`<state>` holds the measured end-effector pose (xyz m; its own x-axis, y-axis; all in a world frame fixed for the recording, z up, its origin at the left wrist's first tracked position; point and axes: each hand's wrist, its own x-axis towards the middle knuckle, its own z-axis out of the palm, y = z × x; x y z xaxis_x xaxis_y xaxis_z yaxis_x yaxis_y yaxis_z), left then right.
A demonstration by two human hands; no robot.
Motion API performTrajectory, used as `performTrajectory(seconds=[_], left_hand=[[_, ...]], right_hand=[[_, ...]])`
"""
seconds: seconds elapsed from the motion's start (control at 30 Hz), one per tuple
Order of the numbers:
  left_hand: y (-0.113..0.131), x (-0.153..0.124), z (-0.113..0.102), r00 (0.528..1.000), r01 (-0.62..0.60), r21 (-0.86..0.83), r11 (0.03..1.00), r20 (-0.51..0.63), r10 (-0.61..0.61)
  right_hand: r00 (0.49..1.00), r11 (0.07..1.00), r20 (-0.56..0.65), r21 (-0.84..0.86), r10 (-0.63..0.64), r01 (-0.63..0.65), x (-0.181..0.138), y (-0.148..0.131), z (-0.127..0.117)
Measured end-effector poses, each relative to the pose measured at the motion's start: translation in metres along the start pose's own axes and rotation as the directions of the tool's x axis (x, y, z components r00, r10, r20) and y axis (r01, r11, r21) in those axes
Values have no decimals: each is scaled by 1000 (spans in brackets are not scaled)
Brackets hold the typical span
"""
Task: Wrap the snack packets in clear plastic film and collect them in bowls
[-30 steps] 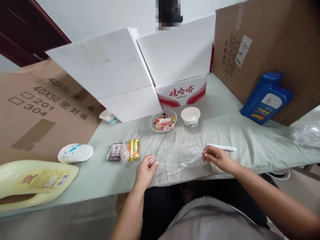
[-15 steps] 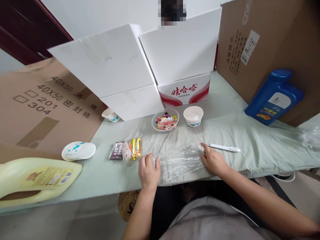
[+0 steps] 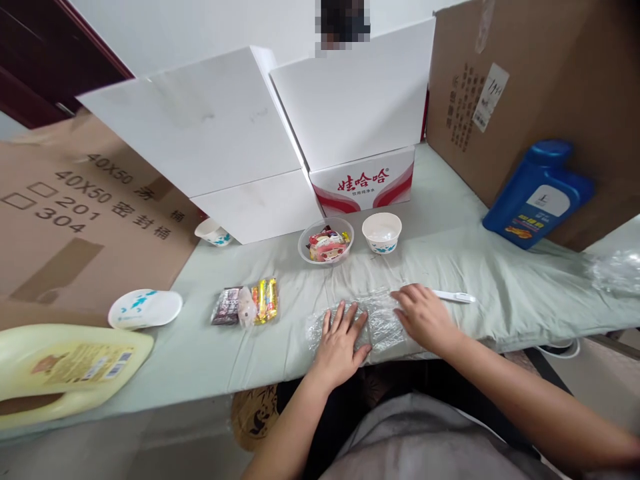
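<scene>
clear film [image 3: 386,328] lies near the front edge of the desk [image 3: 200,367], beneath spread left hand [image 3: 340,347] and loosely flattened right hand [image 3: 425,320]. green cloth [image 3: 383,272] separates film from white bowl [image 3: 381,235].

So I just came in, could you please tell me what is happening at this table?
A person has both bare hands on a crinkled sheet of clear plastic at the table's near edge. The left hand lies palm down, fingers spread; the right hand rests at the sheet's right side, beside a white tool. Beyond them stand a clear bowl of wrapped snacks and a white bowl.
</scene>
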<state>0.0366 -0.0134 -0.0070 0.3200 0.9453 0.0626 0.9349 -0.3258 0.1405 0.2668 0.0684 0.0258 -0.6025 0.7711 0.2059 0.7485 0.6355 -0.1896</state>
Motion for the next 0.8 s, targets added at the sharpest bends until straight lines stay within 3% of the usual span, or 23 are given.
performTrajectory(seconds=[0.07,0.13,0.27,0.37,0.47,0.63,0.8], left_hand=[[-1,1,1,1000,-16,3,1000,-9,16],[-7,-2,2,1000,-25,15,1000,-18,26],[-37,-25,2,998,44,75,996,-41,-41],[-60,-53,-2,990,117,119,986,-91,-106],[-65,-77,-5,989,77,106,991,-137,-62],[-48,-92,-6,978,-72,-99,992,-204,50],[-48,-88,-14,952,-21,-382,924,-290,-98]], right_hand=[[978,976,26,72,-208,206,7,-10,13],[950,948,75,120,-304,294,11,-13,30],[966,972,123,93,-228,217,4,1,49],[978,980,76,48,-194,191,-11,15,47],[971,970,26,52,-239,238,-31,25,41],[949,933,39,198,-313,299,-62,30,22],[968,889,24,401,-251,221,-71,30,1]])
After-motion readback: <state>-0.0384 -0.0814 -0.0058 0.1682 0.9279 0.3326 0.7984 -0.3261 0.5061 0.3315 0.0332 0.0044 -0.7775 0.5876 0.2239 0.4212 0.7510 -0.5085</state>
